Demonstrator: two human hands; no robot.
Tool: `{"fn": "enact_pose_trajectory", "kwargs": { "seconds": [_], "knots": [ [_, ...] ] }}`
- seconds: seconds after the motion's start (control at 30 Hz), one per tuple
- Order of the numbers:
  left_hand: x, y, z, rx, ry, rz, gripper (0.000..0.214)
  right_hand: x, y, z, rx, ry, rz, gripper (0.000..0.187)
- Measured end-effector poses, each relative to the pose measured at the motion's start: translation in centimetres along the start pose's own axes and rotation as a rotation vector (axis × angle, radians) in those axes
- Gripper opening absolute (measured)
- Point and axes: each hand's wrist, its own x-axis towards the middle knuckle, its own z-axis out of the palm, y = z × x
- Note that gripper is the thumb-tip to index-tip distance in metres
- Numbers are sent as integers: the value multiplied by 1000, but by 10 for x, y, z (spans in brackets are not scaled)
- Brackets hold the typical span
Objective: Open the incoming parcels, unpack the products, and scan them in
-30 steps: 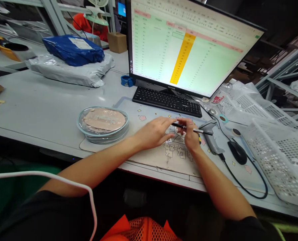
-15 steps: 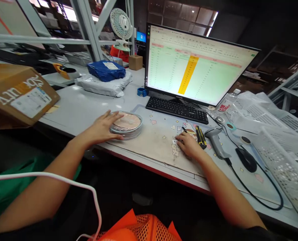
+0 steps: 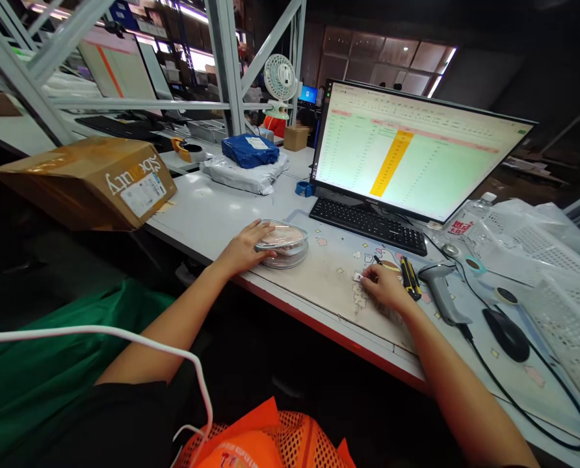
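My left hand holds the left edge of a round, flat, pinkish package in clear plastic, fingers over its top and thumb below. Under it sits another round clear piece; whether the two are joined I cannot tell. My right hand pinches a small white label with dark print, just above the desk mat. Close to these fingers lies a black pen-like thing, partly hidden. A yellow-and-black utility knife rests just right of my right hand.
A monitor and keyboard stand behind. To the right are a barcode scanner, a corded mouse and white baskets. On the left sit a cardboard box and wrapped parcels. A white cable crosses in front.
The view has swung left. My left thumb has gone under the upper round package, which now stands apart from the lower piece. My right fingers have closed on the small label.
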Motion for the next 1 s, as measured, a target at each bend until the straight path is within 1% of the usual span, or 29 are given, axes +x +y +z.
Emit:
{"fn": "enact_pose_trajectory", "kwargs": {
  "seconds": [0.07,0.13,0.2,0.23,0.3,0.33,0.43,0.53,0.67,0.73,0.8,0.87,0.93,1.0],
  "knots": [
    [1,3,1,-10,0,-17,99,1,-13,0,101,-26,31,21],
    [2,7,1,-18,2,-37,97,2,-33,3,290,-82,48,29],
    [4,11,1,-25,5,-68,94,4,-58,9,487,-194,37,37],
    [5,13,0,-28,2,-85,93,5,-70,14,550,-265,14,44],
    [7,16,-1,-32,-13,-107,95,9,-93,25,571,-376,-67,60],
    [8,17,-2,-35,-23,-110,97,12,-103,30,553,-405,-113,67],
    [11,17,-5,-45,-35,-110,103,22,-120,45,447,-386,-229,79],
    [11,16,-7,-63,-26,-112,108,30,-124,55,349,-366,-280,87],
    [12,17,-10,-91,-5,-116,114,33,-121,60,291,-314,-302,76],
    [13,21,-11,-115,4,-111,115,33,-121,61,279,-305,-316,74],
    [15,26,-12,-150,3,-85,114,33,-123,62,267,-300,-334,80],
    [17,30,-14,-187,-4,-47,108,34,-127,63,259,-281,-337,86],
    [19,33,-15,-209,-13,-10,100,36,-133,61,259,-260,-315,90],
    [20,33,-15,-194,-22,3,99,38,-138,56,282,-268,-274,93]
  ]
}}
